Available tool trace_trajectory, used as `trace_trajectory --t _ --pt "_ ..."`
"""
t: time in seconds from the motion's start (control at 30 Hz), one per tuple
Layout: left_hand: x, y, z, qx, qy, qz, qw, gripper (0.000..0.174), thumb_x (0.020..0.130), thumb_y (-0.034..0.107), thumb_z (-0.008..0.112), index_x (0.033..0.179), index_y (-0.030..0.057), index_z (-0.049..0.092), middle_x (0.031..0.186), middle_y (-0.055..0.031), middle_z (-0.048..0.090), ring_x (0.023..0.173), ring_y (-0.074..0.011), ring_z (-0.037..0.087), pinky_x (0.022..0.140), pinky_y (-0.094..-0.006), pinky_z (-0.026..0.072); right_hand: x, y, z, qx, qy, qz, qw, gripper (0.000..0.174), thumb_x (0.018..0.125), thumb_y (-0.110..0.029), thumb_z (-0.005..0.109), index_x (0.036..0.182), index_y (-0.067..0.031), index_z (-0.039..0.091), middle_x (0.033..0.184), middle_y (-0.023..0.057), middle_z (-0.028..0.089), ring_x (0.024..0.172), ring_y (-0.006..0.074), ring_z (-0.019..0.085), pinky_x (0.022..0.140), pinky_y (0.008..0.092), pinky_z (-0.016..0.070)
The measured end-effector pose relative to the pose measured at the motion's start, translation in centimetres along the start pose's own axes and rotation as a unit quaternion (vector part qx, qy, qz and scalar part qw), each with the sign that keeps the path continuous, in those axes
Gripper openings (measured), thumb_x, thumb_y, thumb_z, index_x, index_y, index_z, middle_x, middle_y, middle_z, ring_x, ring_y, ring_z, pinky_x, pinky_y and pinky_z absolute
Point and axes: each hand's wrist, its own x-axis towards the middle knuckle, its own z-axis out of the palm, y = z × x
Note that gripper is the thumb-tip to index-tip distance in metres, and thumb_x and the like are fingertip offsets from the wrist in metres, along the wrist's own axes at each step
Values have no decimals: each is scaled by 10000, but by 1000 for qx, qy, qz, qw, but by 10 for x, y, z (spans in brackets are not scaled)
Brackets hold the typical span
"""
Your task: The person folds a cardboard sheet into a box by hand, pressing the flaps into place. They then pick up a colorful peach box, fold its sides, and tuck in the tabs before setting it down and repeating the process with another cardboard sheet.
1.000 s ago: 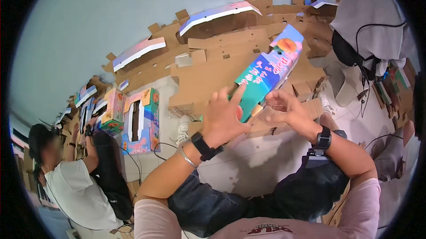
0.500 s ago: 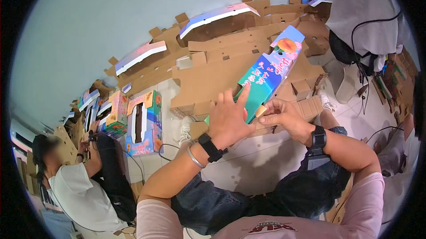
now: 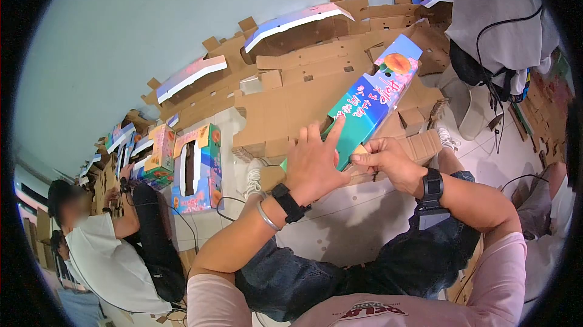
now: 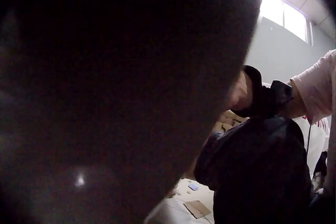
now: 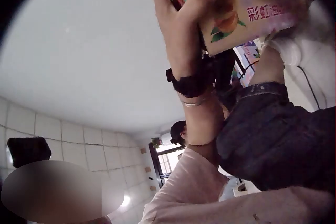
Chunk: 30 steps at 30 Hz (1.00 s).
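I hold a long printed carton, teal, blue and pink with a peach picture, slanting up to the right above my lap. My left hand lies flat against its lower side with the fingers straight. My right hand curls round the brown flap at the carton's lower end. The right wrist view looks up at the carton and at my left hand pressed on it, with a black watch on that wrist. A dark surface close to the lens fills most of the left wrist view.
Flat brown cardboard blanks lie piled on the floor ahead. Assembled printed boxes stand at the left. A person in white sits at lower left, and another in grey is at upper right. Cables cross the floor.
My right hand, its fingers spread a second ago, has closed round the carton's lower flap. My left hand has slid up a little on the carton, which now points slightly more to the right.
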Motion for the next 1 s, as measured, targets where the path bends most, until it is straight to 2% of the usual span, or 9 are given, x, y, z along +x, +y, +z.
trace_trajectory --t 0.13,0.33,0.47,0.57,0.67,0.77,0.9,0.97,1.0 --pt "0 -5 6 -11 30 22 999 938 601 325 756 1447 178 378 1217 -205 470 1090 -347 479 877 -455 400 -1 -2 3 27 -5 -9 1000 150 802 -163 769 832 -37 693 747 15 664 617 56 517 583 201 399" --pt "1 -6 0 -24 -1 17 1000 953 592 341 766 1449 186 380 1229 -196 468 1087 -346 478 881 -445 406 0 6 1 41 0 -22 999 127 792 -135 770 818 -41 687 734 5 653 628 56 518 590 209 403" --pt "1 -9 1 -20 11 25 999 956 591 347 764 1451 182 381 1216 -191 474 1071 -344 482 871 -444 407 0 13 -5 45 -11 -29 998 134 792 -136 768 830 -44 678 734 -14 634 643 49 512 589 203 393" --pt "0 -13 1 -17 19 16 1000 958 586 346 759 1451 182 382 1207 -191 480 1066 -347 484 861 -442 407 -2 10 0 38 -16 -19 999 157 813 -161 757 872 -45 670 747 -30 621 650 43 506 597 204 389" --pt "0 -9 6 -53 3 -3 999 984 596 374 742 1478 208 338 1243 -224 466 1088 -385 482 922 -476 403 -7 -2 7 7 -29 6 1000 215 830 -226 751 921 -50 669 786 -26 635 657 50 519 616 215 404" --pt "-4 0 2 -40 8 7 999 942 622 306 702 1473 133 339 1144 -192 467 1010 -346 479 847 -446 379 -11 -14 20 40 39 61 997 280 819 -303 760 922 -54 681 819 8 668 638 58 538 590 210 412" --pt "-8 0 8 -26 54 24 998 941 610 317 708 1463 139 355 1118 -184 467 993 -344 478 826 -446 386 -6 -7 18 14 49 54 997 248 803 -283 774 876 -61 691 780 9 671 593 57 523 558 207 400" --pt "-8 2 14 -27 88 28 995 971 548 362 767 1416 112 411 1049 -141 480 961 -296 476 725 -394 364 -7 -7 19 32 62 42 997 188 790 -238 781 828 -75 695 725 -2 661 562 56 509 540 211 393" --pt "-7 2 14 -29 90 29 995 971 548 362 767 1416 112 411 1049 -141 480 961 -296 476 725 -394 364 -5 -5 19 30 64 42 997 188 790 -238 781 828 -75 695 725 -2 661 562 56 509 540 211 393"
